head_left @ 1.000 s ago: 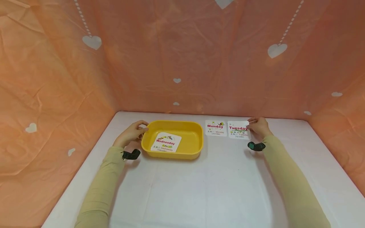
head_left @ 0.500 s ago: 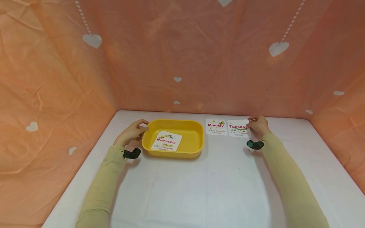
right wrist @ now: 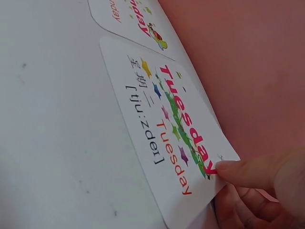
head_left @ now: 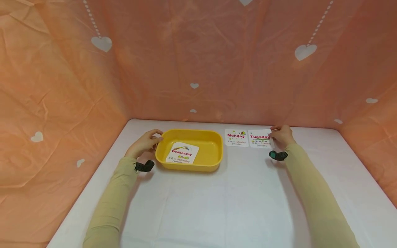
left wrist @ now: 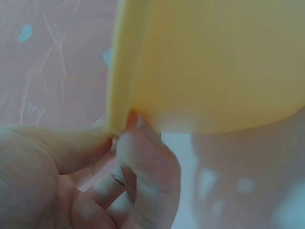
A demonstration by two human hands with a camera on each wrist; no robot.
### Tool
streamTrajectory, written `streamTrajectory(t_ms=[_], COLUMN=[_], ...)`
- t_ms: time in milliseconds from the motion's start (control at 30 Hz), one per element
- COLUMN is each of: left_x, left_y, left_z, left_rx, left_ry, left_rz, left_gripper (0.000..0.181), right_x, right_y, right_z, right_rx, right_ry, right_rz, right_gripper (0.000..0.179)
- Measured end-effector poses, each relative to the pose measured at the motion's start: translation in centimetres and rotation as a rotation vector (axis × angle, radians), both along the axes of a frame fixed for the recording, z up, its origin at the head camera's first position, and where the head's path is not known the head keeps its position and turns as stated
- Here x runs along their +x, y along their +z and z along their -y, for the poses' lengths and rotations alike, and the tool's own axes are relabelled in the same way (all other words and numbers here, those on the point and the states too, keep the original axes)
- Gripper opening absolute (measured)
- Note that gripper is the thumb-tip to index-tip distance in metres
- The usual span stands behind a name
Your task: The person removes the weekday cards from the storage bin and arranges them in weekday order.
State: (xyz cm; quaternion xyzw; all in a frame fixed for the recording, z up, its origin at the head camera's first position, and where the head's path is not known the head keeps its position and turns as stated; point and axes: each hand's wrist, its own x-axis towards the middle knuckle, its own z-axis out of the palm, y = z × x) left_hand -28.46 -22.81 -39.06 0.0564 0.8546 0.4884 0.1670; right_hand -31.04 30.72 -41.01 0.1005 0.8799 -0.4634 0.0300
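Note:
My left hand (head_left: 143, 143) pinches the left rim of a yellow tray (head_left: 189, 167), thumb and finger on its edge in the left wrist view. A white "Wednesday" card (head_left: 182, 153) lies inside the tray, toward its left. At the right, my right hand (head_left: 283, 136) pinches the right edge of the "Tuesday" card (head_left: 260, 138). Its thumb (right wrist: 233, 171) lies on the card's face near the last letter in the right wrist view, with fingers beneath. Just left of it lies the "Monday" card (head_left: 236, 137), face up, between the Tuesday card and the tray.
A white-covered table (head_left: 217, 203) carries everything. Behind it hangs an orange curtain (head_left: 198, 62) with white hearts, close to the back edge where the cards lie. A black band (head_left: 144, 166) sits at the left wrist, another band (head_left: 278, 155) at the right.
The Tuesday card has straightened slightly and lies more level with the Monday card. Both hands keep their holds. The whole view has drifted slightly.

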Motion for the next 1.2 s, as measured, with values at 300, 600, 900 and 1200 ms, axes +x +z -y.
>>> streamTrajectory(t_ms=[300, 600, 900, 1200], left_x=[0.02, -0.03, 0.04, 0.07], left_y=[0.18, 0.04, -0.15, -0.06], left_z=[-0.10, -0.02, 0.06, -0.11], left_rx=[-0.003, 0.006, 0.025, 0.007], left_ry=[0.000, -0.007, -0.007, 0.010], left_rz=[-0.012, -0.016, -0.003, 0.001], left_gripper=[0.033, 0.034, 0.034, 0.030], right_x=[-0.09, -0.33, -0.38, -0.38], right_y=[0.01, -0.45, -0.46, -0.21], right_z=[-0.21, -0.11, 0.21, 0.32], right_rx=[-0.072, -0.076, -0.075, -0.080], right_ry=[-0.055, -0.097, -0.115, -0.113], right_rz=[0.002, 0.056, 0.067, 0.086], right_gripper=[0.039, 0.043, 0.041, 0.040])
